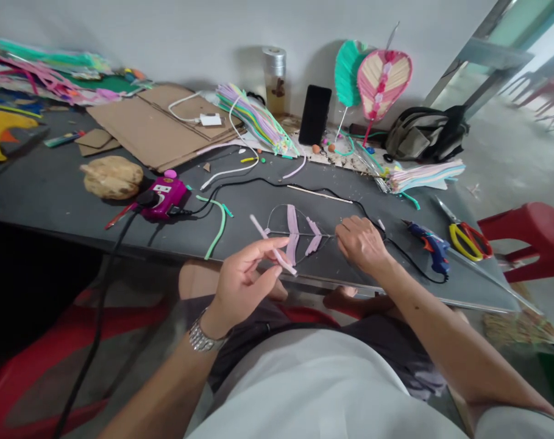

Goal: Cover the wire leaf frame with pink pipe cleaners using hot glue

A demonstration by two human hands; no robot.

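My left hand [244, 277], with a metal watch at the wrist, pinches a pale pink strip [273, 245] between thumb and fingers just in front of the table edge. My right hand [361, 244] rests on the grey table [52, 189], fingers curled over the stem end of a thin wire leaf frame [295, 227]. A few pink strips are stuck across that frame. What the right fingers grip is hidden beneath them.
A blue glue gun [429, 244] and yellow-handled scissors [468, 235] lie right of my right hand. A magenta power strip [164, 195], green strip [218, 225], cardboard sheets [158, 125], bundles of coloured strips [258, 119], a phone [314, 114], finished feather fans [383, 79], a bag [425, 134].
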